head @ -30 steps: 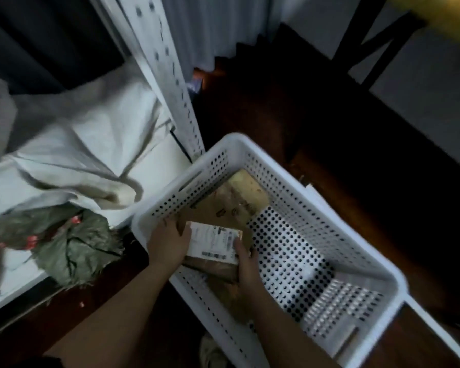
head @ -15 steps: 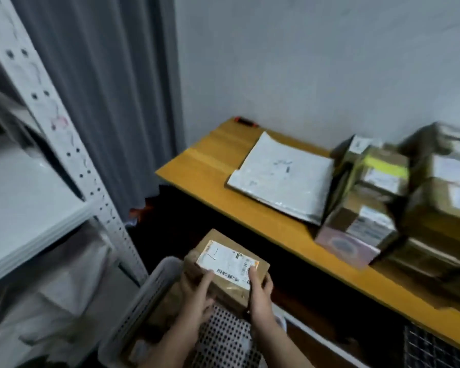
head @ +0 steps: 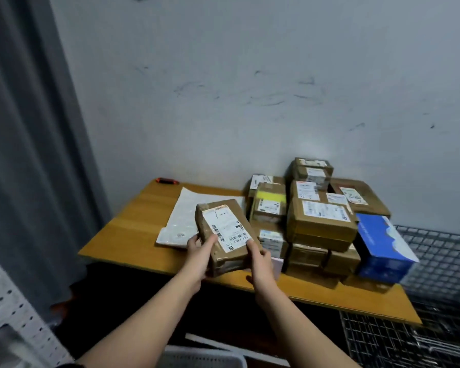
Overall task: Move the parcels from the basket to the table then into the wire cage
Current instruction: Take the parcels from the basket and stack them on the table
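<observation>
**Parcel held over the worktop edge**

Head view: at frame centre, the left hand (head: 197,254) and right hand (head: 260,264) each keep a curled grip on the brown parcel (head: 227,235), above the worktop (head: 128,229). Stacked parcels (head: 320,221) sit right; the basket (head: 205,358) rim lies bottom centre, the wire cage (head: 436,261) far right.

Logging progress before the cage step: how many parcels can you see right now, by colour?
Stacked brown boxes: at least 9
Held brown box: 1
White mailer: 1
Blue box: 1
Pink box: 1
Total: at least 13
</observation>
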The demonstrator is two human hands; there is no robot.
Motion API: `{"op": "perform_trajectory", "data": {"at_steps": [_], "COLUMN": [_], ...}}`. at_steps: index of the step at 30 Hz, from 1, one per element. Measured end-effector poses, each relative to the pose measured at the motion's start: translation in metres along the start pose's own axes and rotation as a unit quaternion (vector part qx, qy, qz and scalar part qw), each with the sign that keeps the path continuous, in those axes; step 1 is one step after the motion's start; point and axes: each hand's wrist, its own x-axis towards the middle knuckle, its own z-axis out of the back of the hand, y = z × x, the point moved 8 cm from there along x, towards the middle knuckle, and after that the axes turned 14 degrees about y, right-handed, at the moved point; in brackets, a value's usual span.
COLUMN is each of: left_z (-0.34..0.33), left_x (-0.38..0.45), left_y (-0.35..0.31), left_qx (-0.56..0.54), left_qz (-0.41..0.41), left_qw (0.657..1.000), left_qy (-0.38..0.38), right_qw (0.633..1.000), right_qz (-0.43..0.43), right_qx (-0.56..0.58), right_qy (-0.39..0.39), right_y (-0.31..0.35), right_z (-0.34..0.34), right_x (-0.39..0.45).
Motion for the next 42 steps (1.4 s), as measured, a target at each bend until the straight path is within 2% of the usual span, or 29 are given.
{"op": "perform_trajectory", "data": {"at_steps": [4, 12, 15, 21, 27, 35, 42], "left_z": [-0.030, -0.097, -0.121, -0.141, -0.153, -0.152, -0.158], "left_x": [0.018, 0.087, 0.124, 0.204, 0.260, 0.288, 0.293], "left_y": [-0.029, -0.079, -0.101, -0.124, -0.106, -0.084, -0.073], "left_qx": [0.048, 0.076, 0.086, 0.106, 0.140, 0.197, 0.195], "left_qz": [-0.003, -0.024, -0.032, -0.046, -0.027, -0.013, 0.001], "left_qw": [0.999, 0.994, 0.993, 0.993, 0.990, 0.980, 0.981], "left_qy": [0.013, 0.073, 0.071, 0.019, 0.019, 0.011, 0.026], "right_qw": [0.998, 0.971, 0.958, 0.938, 0.908, 0.904, 0.897], "right_qz": [0.047, 0.119, 0.104, 0.043, 0.005, -0.028, -0.062], "right_qx": [-0.008, -0.206, -0.266, -0.339, -0.412, -0.421, -0.432], "right_qy": [0.038, 0.018, 0.027, 0.057, 0.074, 0.072, 0.064], "right_y": [0.058, 0.148, 0.182, 0.229, 0.235, 0.207, 0.198], "right_z": [0.021, 0.057, 0.070, 0.100, 0.115, 0.128, 0.129], "right_x": [-0.001, 0.068, 0.103, 0.170, 0.219, 0.249, 0.246]}}
